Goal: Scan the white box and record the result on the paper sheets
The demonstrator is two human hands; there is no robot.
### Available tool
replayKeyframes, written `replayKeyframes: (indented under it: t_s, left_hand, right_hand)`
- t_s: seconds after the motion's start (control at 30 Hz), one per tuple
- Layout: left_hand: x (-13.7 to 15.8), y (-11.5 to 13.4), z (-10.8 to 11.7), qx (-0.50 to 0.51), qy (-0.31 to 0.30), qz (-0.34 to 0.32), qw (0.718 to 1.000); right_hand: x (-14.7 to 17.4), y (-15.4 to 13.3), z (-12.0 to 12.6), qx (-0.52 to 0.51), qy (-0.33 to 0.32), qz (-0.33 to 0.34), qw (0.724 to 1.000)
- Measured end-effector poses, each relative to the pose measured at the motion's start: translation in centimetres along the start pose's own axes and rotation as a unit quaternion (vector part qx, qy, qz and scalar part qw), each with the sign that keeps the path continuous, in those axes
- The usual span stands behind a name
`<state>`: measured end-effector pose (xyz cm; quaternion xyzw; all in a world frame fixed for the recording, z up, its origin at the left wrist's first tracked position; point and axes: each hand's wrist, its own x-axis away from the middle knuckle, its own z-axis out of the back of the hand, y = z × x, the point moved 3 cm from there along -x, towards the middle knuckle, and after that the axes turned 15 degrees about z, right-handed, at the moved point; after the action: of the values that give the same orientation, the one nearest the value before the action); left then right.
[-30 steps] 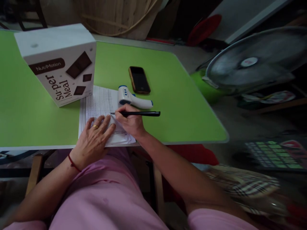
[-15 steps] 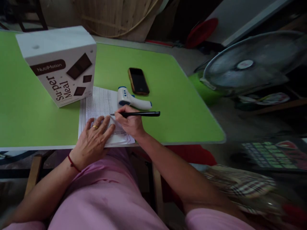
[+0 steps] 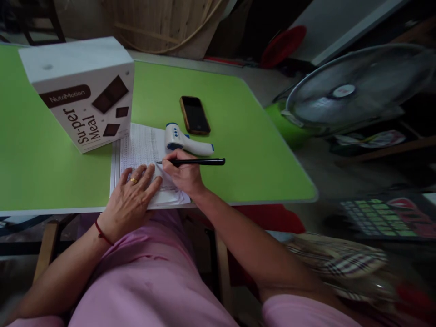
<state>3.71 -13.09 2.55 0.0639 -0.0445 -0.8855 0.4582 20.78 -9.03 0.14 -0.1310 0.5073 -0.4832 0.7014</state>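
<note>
My right hand (image 3: 185, 174) is closed around a black pen (image 3: 207, 161), its tip on the written sheets of paper (image 3: 143, 141). Rows of small handwriting cover the upper part of the top sheet. My left hand (image 3: 134, 193) lies flat on the lower left of the paper with its fingers spread, a ring on one finger. Just beyond my right hand, a white and blue infrared thermometer (image 3: 187, 141) lies on its side. A phone (image 3: 195, 115) in a brown case rests behind it, screen up.
A white box (image 3: 81, 97) marked NutriMotion stands on the green table (image 3: 238, 136), left of and behind the paper. Past the table's right edge is a large round fan (image 3: 320, 104). A checked cloth (image 3: 340, 259) lies at the lower right.
The whole view has shifted slightly, so everything appears a little further left. My hands, the pen and the paper otherwise keep nearly the same positions.
</note>
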Motion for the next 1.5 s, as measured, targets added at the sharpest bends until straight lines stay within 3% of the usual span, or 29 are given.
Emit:
replayKeyframes:
  t_s: [0.63, 1.3, 1.5]
  left_hand:
    - [-0.10, 0.04, -0.04, 0.002, -0.006, 0.001, 1.000]
    - [0.01, -0.08, -0.05, 0.009, 0.002, -0.001, 1.000]
    - [-0.07, -0.06, -0.06, 0.011, 0.002, -0.001, 1.000]
  right_hand:
    - [0.08, 0.29, 0.22, -0.028, 0.048, -0.022, 0.998]
    - [0.17, 0.34, 0.08, -0.011, 0.034, 0.009, 0.999]
    - [0.28, 0.58, 0.40, -0.013, 0.050, -0.025, 0.998]
